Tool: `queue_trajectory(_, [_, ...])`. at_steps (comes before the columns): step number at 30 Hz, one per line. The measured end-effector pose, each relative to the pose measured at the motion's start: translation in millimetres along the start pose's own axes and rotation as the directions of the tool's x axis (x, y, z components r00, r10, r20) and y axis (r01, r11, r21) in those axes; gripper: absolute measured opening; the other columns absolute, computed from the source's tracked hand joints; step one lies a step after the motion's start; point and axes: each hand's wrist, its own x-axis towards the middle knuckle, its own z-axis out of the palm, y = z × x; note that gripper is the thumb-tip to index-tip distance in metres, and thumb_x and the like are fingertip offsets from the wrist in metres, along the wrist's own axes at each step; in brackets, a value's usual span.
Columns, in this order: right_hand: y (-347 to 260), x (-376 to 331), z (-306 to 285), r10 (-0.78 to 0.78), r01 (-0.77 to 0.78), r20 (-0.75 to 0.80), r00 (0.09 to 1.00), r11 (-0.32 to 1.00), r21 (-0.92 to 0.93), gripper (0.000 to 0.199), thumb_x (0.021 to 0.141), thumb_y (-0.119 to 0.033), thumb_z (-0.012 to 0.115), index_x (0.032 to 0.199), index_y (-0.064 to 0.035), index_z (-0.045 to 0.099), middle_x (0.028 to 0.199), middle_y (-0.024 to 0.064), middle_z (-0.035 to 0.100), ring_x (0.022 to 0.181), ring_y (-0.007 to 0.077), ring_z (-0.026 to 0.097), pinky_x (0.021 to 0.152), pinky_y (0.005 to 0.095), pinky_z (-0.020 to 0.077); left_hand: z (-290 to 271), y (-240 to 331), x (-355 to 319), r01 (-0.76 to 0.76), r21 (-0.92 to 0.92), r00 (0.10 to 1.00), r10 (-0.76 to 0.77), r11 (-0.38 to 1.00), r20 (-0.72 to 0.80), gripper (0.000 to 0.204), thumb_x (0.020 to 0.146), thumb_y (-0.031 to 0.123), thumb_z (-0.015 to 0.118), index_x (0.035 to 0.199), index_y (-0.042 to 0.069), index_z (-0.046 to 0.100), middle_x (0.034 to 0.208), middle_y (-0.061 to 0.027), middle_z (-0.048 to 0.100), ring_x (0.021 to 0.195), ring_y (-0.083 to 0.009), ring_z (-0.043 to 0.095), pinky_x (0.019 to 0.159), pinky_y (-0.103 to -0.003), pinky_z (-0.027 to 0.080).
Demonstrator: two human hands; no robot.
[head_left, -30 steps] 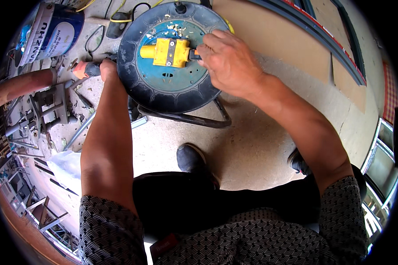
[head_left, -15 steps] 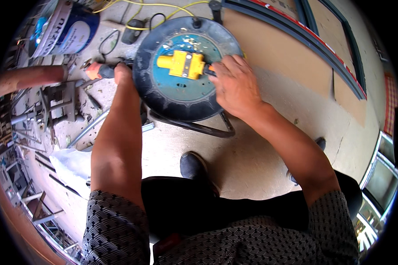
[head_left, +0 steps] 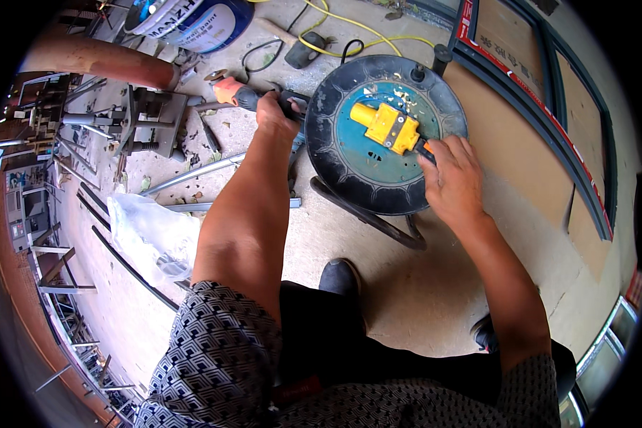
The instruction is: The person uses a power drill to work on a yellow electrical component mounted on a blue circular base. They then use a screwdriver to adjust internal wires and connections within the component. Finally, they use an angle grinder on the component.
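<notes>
At the right of the cable reel (head_left: 327,135): right hand (head_left: 455,178) pinches black plug (head_left: 424,148) at yellow socket box (head_left: 406,135) | Left of reel: left hand (head_left: 277,114) grips angle grinder (head_left: 246,98) | Risk, judged: sudden grinder start if that plug feeds it and its switch, unseen, is on

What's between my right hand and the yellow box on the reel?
In the head view, a black plug lies between your right hand and the yellow box.
</notes>
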Motion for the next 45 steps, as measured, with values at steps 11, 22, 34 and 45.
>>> queue_trajectory(11, [1.9,1.5,-2.0,-0.04,0.04,-0.01,0.999,0.999,-0.005,0.026,0.084,-0.008,0.073,0.107,0.0006,0.064,0.098,0.0156,0.06,0.094,0.0377,0.058,0.083,0.0482,0.0482,-20.4,4.7,-9.7,0.004,0.011,1.0,-0.004,1.0,-0.016,0.036,0.102,0.05,0.057,0.105,0.016,0.047,0.076,-0.0019,0.054,0.056,-0.013,0.056,0.042,-0.025,0.044])
queue_trajectory(22, [2.2,2.4,-3.8,-0.05,0.05,0.001,0.999,0.999,-0.002,0.027,0.084,-0.007,0.073,0.108,0.0,0.064,0.097,0.0155,0.06,0.092,0.0377,0.059,0.081,0.0485,0.0483,-23.1,9.0,-25.9,0.005,-0.061,1.0,-0.006,0.998,-0.019,0.04,0.103,0.06,0.054,0.098,0.021,0.045,0.068,0.0016,0.046,0.052,-0.0121,0.052,0.042,-0.025,0.039])
queue_trajectory(34, [2.7,-1.5,-4.7,-0.047,0.046,-0.021,0.999,0.999,-0.003,0.025,0.085,-0.009,0.072,0.108,-0.0003,0.065,0.097,0.0147,0.06,0.092,0.0368,0.059,0.082,0.0477,0.0483,-20.6,1.3,-17.1,-0.002,-0.117,0.994,0.015,0.993,0.11,0.037,0.105,0.057,0.051,0.096,0.022,0.046,0.067,0.0021,0.047,0.054,-0.0121,0.053,0.044,-0.027,0.04])
queue_trajectory(45, [11.3,3.1,-6.1,-0.103,0.105,0.063,0.993,0.994,-0.032,0.022,0.089,-0.015,0.073,0.104,-0.0025,0.064,0.098,0.0133,0.061,0.095,0.0348,0.06,0.084,0.0458,0.0496,-27.7,12.5,6.6,0.029,-0.063,0.984,-0.017,0.998,0.176,0.019,0.103,0.025,0.057,0.089,0.018,0.045,0.067,0.0023,0.047,0.053,-0.0116,0.054,0.043,-0.027,0.041])
